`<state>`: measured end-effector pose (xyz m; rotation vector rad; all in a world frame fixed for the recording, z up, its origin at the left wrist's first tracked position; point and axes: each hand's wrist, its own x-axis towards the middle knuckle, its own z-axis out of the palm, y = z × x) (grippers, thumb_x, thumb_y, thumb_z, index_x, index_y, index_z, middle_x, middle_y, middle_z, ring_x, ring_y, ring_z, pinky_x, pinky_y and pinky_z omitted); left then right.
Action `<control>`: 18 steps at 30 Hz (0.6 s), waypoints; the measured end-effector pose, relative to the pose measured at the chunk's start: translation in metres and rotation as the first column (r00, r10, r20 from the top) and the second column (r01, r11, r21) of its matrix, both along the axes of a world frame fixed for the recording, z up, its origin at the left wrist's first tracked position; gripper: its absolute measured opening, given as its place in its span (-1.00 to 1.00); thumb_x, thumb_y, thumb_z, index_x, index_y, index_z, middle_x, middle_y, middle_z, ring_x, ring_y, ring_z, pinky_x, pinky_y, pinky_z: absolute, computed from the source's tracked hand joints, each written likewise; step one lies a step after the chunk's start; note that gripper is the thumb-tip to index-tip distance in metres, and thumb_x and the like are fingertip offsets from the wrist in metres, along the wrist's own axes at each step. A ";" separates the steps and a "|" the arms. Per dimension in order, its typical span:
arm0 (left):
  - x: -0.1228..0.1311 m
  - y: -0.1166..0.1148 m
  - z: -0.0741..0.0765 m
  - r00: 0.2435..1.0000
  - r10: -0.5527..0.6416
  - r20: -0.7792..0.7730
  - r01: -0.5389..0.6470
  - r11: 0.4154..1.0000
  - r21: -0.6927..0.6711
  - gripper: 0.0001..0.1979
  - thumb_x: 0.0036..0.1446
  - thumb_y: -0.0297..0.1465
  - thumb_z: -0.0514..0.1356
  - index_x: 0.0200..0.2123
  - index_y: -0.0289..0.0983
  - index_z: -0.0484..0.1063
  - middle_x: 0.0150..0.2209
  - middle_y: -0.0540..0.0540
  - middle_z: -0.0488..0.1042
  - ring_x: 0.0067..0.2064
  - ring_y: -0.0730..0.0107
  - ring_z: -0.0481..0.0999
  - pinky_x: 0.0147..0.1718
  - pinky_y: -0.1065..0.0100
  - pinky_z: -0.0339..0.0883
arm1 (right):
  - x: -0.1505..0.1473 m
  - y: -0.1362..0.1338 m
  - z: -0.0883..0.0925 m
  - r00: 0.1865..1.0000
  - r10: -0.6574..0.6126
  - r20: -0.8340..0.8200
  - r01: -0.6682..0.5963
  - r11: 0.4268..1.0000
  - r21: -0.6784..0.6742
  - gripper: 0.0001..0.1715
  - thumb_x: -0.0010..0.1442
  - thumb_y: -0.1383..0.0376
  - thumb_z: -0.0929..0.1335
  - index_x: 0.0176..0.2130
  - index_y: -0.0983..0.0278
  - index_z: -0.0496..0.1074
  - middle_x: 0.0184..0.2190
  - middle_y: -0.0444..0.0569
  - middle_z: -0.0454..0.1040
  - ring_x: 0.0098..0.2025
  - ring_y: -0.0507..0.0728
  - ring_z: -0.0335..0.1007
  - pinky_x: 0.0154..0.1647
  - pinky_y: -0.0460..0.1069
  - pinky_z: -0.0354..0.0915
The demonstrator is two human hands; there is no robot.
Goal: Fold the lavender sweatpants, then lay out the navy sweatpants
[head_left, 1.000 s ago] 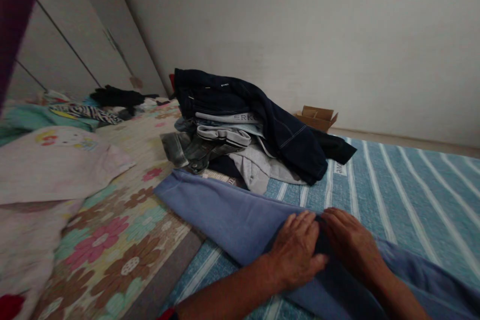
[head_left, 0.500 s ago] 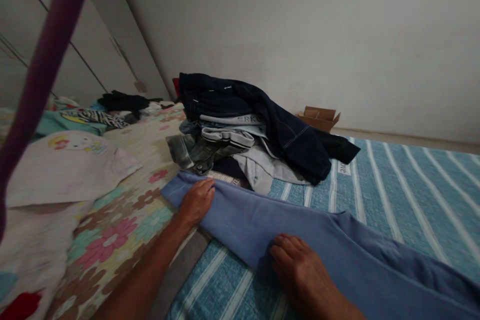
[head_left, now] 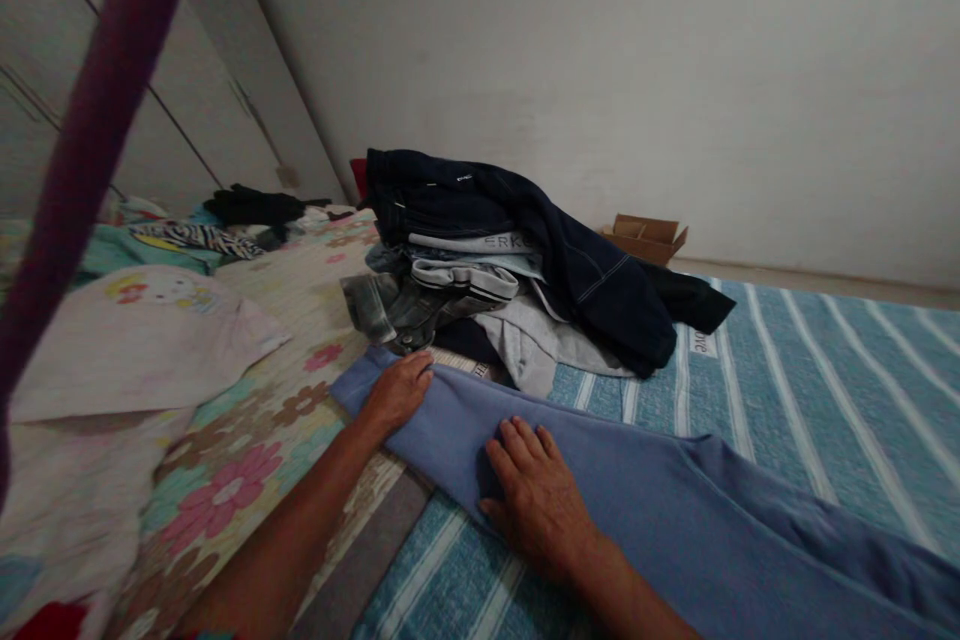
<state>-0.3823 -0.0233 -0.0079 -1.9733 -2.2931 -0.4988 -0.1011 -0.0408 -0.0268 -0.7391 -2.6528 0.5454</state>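
Observation:
A blue-violet garment [head_left: 645, 495] lies stretched flat across the striped teal bedspread [head_left: 810, 390], one long leg or sleeve running up to the left. My left hand [head_left: 396, 392] rests near the far end of that leg, fingers curled over its edge. My right hand [head_left: 536, 495] lies flat and open on the cloth a little nearer to me, fingers spread and pointing away.
A heap of clothes [head_left: 517, 270] topped by dark navy jeans sits just beyond the garment. A floral sheet [head_left: 247, 460] covers the left side, with a pale printed cloth [head_left: 142, 340] and more clothes [head_left: 247, 210] behind. A cardboard box [head_left: 649, 237] stands by the wall. A purple bar [head_left: 82, 190] crosses the upper left.
Both hands started side by side on the garment's middle. My left hand slid out to the far end, and my right hand has moved up along the cloth toward it.

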 end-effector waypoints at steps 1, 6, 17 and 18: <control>-0.002 0.000 0.001 1.000 0.004 0.003 -0.004 1.000 -0.002 -0.53 0.11 -0.25 -0.10 -0.11 -0.37 0.43 0.03 -0.28 0.42 0.08 0.16 0.38 0.12 0.18 0.17 | 0.000 0.003 -0.003 1.000 -0.021 0.012 0.021 0.999 -0.031 -0.33 0.20 0.07 0.28 0.20 0.33 0.17 0.26 0.21 0.04 0.29 0.35 -0.16 0.24 0.30 -0.13; -0.021 0.000 0.006 1.000 0.028 0.009 -0.028 1.000 -0.015 -0.55 0.10 -0.25 -0.10 -0.09 -0.32 0.42 0.05 -0.21 0.42 0.11 0.17 0.35 0.13 0.15 0.14 | 0.002 0.008 -0.009 0.997 -0.061 0.042 0.066 0.991 -0.120 -0.21 0.19 -0.04 0.26 0.25 0.32 0.10 0.29 0.21 -0.07 0.32 0.33 -0.29 0.27 0.28 -0.25; -0.050 0.018 0.028 0.998 -0.013 0.056 0.016 0.998 -0.057 -0.53 0.01 -0.19 -0.02 -0.10 -0.29 0.44 0.03 -0.15 0.44 0.09 0.18 0.35 0.11 0.23 0.14 | 0.002 0.006 -0.004 0.995 -0.081 0.057 0.089 0.985 -0.148 -0.22 0.18 -0.04 0.25 0.24 0.31 0.12 0.29 0.19 -0.09 0.32 0.32 -0.30 0.27 0.30 -0.26; -0.052 0.017 0.031 0.998 -0.007 0.069 0.011 0.998 -0.061 -0.54 0.02 -0.17 -0.02 -0.13 -0.28 0.46 -0.01 -0.14 0.47 0.05 0.19 0.39 0.09 0.26 0.16 | 0.002 0.006 -0.004 0.995 -0.084 0.058 0.091 0.985 -0.149 -0.22 0.18 -0.04 0.26 0.24 0.31 0.12 0.29 0.20 -0.09 0.32 0.32 -0.30 0.27 0.30 -0.26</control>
